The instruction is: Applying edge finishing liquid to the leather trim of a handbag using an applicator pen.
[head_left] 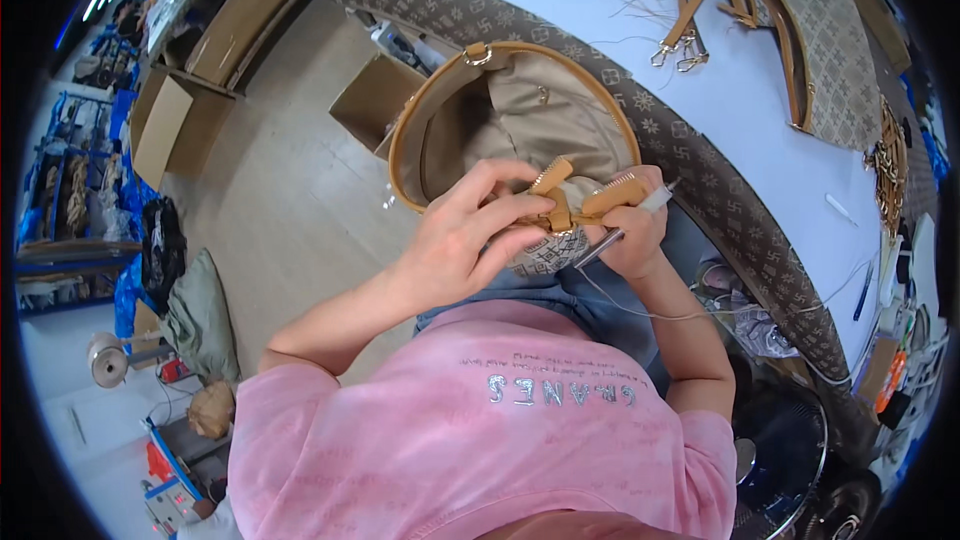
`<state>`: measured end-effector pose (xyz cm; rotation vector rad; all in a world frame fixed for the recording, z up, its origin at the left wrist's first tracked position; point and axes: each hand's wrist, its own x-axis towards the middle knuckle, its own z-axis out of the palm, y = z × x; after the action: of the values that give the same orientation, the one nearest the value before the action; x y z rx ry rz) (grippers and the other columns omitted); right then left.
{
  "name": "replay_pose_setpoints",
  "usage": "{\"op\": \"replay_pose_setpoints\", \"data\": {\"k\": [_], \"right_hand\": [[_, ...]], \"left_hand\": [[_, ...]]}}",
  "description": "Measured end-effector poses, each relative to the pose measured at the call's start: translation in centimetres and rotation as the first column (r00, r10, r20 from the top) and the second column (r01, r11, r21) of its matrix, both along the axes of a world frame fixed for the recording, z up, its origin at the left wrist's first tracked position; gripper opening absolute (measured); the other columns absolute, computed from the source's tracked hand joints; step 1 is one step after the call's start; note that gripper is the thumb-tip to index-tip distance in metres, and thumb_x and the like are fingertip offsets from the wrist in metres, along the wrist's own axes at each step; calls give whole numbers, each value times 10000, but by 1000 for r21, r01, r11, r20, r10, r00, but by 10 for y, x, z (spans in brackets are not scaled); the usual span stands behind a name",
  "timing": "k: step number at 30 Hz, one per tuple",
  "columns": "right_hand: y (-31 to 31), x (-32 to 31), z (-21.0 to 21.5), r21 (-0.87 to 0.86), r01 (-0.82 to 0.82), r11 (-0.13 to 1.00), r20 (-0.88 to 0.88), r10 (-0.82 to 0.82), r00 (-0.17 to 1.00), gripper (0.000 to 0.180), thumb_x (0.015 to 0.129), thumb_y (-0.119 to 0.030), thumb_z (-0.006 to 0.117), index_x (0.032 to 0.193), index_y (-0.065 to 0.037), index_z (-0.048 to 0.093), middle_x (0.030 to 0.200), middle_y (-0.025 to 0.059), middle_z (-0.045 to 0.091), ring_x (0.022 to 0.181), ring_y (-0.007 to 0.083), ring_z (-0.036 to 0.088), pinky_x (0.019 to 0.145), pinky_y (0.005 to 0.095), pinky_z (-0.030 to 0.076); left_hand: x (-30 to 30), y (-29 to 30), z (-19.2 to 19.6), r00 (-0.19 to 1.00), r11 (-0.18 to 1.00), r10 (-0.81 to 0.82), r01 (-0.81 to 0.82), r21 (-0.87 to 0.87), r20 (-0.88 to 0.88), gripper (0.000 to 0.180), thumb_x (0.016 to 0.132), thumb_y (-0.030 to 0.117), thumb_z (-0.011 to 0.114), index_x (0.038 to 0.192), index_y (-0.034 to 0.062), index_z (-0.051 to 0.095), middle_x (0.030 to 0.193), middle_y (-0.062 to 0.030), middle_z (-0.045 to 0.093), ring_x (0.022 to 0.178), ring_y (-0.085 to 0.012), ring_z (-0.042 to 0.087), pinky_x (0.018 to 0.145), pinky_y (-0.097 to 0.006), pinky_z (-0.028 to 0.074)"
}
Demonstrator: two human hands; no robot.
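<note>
A patterned handbag (520, 120) with tan leather trim and a beige lining lies open on my lap, its mouth facing up. My left hand (460, 235) pinches a tan leather tab (552, 190) at the bag's near rim. My right hand (635, 230) grips another tan strap end and a thin pen-like tool (640, 212) with a cord trailing down from it. Both hands meet at the same spot on the rim.
A white worktable (700, 50) with a patterned fabric edge curves to my right, carrying more bag panels (830, 50), tan straps (685, 20) and a chain. Cardboard boxes (375, 95) stand on the floor to the left. A fan (790, 450) sits at lower right.
</note>
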<state>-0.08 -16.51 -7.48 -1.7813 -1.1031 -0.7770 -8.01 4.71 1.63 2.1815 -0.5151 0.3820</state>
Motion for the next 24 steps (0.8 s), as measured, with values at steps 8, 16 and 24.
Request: {"op": "replay_pose_setpoints", "data": {"k": [8, 16, 24], "right_hand": [[-1, -9, -8, 25, -61, 998, 5, 61, 998, 292, 648, -45, 795, 744, -106, 526, 849, 97, 564, 845, 334, 587, 724, 452, 506], [2, -4, 4, -17, -112, 994, 31, 112, 993, 325, 659, -32, 792, 794, -108, 506, 843, 95, 548, 830, 349, 587, 713, 465, 492], [10, 5, 11, 10, -112, 994, 65, 111, 992, 398, 718, -28, 783, 941, -115, 465, 851, 107, 545, 804, 346, 585, 713, 467, 478]], "left_hand": [[-11, 1, 5, 912, 968, -8, -96, -232, -411, 82, 877, 29, 718, 956, 19, 737, 1097, -93, 622, 783, -123, 606, 710, -260, 505], [5, 12, 14, 784, 975, -86, -62, -216, -615, 60, 870, 34, 734, 926, 12, 726, 1062, -54, 626, 820, -94, 615, 700, -233, 500], [5, 10, 21, 886, 993, -49, -5, -115, -460, 88, 855, 19, 735, 941, 26, 715, 1044, -57, 625, 850, -112, 631, 715, -254, 523]]}}
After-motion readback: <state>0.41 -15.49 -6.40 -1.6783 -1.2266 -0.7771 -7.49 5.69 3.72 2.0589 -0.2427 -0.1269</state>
